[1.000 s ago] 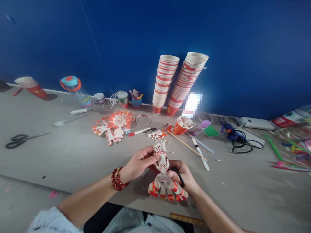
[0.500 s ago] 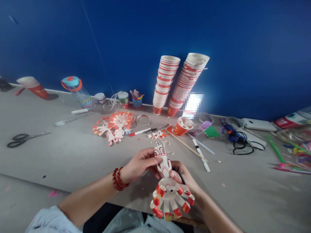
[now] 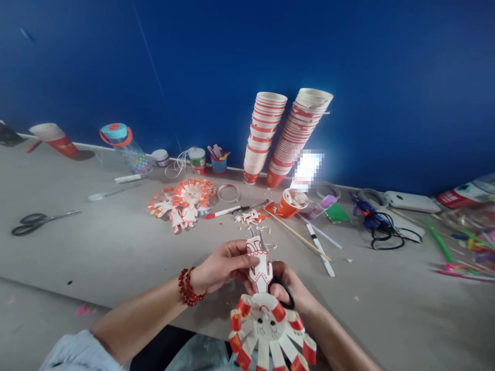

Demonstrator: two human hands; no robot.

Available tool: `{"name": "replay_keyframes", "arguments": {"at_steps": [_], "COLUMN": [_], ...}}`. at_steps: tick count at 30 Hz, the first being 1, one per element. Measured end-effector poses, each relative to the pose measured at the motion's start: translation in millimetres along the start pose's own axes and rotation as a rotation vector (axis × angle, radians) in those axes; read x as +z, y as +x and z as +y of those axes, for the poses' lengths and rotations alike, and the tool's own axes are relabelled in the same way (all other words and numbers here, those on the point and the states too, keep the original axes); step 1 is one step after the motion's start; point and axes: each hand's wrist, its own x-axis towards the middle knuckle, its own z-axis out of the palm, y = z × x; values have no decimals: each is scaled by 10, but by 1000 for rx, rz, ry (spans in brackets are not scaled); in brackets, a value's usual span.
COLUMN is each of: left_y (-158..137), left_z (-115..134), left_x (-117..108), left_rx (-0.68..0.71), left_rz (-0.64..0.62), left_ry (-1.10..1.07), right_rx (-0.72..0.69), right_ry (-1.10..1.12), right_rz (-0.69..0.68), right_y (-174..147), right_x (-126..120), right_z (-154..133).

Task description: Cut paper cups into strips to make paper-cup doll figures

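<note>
Doll point(image 3: 266, 305) is held between the hands, long axis running near–far, head at the near end, skirt at the far end. Skirt is pinched by L hand point(image 3: 221, 268), thumb on top. Scissors point(image 3: 289, 292) are gripped by R hand point(image 3: 299, 294), just right of the neck; blades are pointed far, tips seen past the skirt, apparently parted; whether paper is caught btwn them can't be told. Head is nearer R hand. Counted: 1 doll in hand, approx. 3 in the pile point(image 3: 190, 196) far left (overlapped, exact no. unclear); scissors 2 pr., incl. spare pr. point(image 3: 33, 222) at left; cup stacks point(image 3: 258, 139) 2, far side; scrap cup point(image 3: 290, 206) 1; bottle point(image 3: 129, 152) 1.
</note>
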Motion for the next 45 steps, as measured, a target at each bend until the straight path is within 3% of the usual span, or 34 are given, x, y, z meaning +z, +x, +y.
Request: {"name": "replay_keyframes", "arguments": {"at_steps": [4,12,23,45], "left_y": [-5,-23,-16,-14], "left_z": [34,36,39,49], "left_x": [3,3,-24,-19], "left_rx": [0,84,55,65], "left_rz": [-9,-14,-49,-25], "left_ry": [3,131,193,240], "right_rx": [-8,112,93,89], "right_ry": [-22,-83,-109,-159], "right_rz": [2,76,-25,72], "right_y": [10,19,27,23], "right_x": [-33,-8,35,68], "right_z": [40,-34,-152,-61]}}
